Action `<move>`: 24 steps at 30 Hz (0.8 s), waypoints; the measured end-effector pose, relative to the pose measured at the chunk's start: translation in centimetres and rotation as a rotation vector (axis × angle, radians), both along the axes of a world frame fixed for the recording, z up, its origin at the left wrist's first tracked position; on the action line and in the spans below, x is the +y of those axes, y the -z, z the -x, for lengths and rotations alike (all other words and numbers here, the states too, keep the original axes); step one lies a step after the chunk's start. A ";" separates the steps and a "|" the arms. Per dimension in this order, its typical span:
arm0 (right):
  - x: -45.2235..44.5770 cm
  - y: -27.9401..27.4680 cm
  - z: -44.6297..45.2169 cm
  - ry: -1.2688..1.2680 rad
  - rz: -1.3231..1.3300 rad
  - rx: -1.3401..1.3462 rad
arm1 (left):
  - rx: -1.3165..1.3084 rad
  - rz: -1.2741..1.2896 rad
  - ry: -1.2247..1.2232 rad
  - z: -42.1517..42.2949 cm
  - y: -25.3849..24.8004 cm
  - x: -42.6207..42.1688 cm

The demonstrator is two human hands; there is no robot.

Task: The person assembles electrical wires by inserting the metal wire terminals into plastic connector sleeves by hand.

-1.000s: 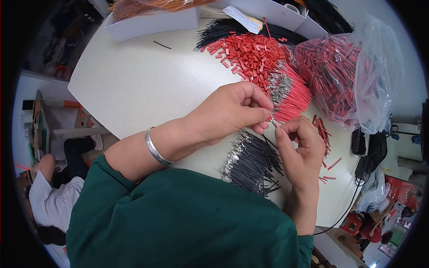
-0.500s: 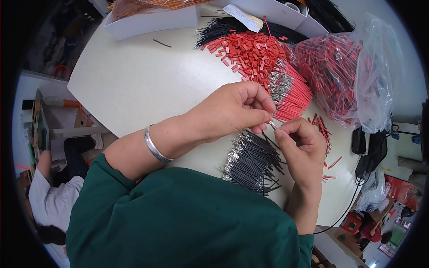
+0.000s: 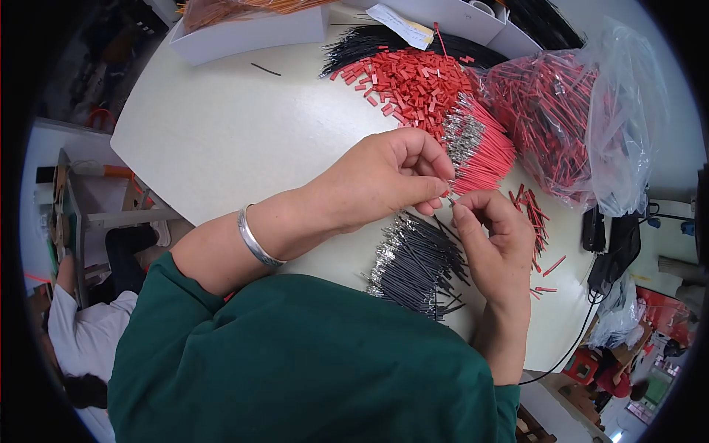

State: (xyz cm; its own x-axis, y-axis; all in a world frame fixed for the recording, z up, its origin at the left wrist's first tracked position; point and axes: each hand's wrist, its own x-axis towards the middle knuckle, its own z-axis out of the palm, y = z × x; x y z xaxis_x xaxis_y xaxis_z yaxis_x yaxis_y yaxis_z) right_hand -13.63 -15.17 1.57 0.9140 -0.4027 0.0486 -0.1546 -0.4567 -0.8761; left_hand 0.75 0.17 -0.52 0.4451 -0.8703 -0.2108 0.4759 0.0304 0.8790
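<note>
My left hand [image 3: 406, 173], with a silver bangle at its wrist, pinches a small red plastic connector housing [image 3: 445, 193] between thumb and fingers. Close to it on the right, my right hand [image 3: 496, 232] grips a thin dark wire [image 3: 453, 202] whose end meets the housing; how far it sits inside is too small to tell. Below the hands lies a bundle of short black wires [image 3: 421, 269] with metal terminals. Just beyond them are a bundle of red wires [image 3: 487, 151] with metal terminals and a heap of red housings [image 3: 413, 85].
A clear plastic bag [image 3: 543, 118] full of red wires stands at the right. Loose red pieces [image 3: 533, 221] lie beside my right hand. White boxes [image 3: 251, 40] and long black wires [image 3: 358, 48] line the far edge. Another person [image 3: 92, 317] sits at the left.
My two hands have drawn slightly closer together, and the metal end of the wire between them shows less than before. The piles have not changed.
</note>
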 end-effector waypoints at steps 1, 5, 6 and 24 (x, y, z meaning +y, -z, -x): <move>0.0 -0.1 0.0 -0.012 0.039 -0.007 | -0.012 0.008 0.002 0.0 0.1 0.0; 0.2 -0.2 0.0 -0.056 0.144 -0.071 | -0.048 0.013 0.009 0.0 0.1 0.0; 0.2 -0.1 0.0 -0.066 0.158 -0.094 | -0.052 0.008 0.012 0.0 0.1 0.1; 0.7 0.1 -0.3 -0.045 0.096 -0.042 | -0.123 -0.028 0.015 0.6 -0.2 0.0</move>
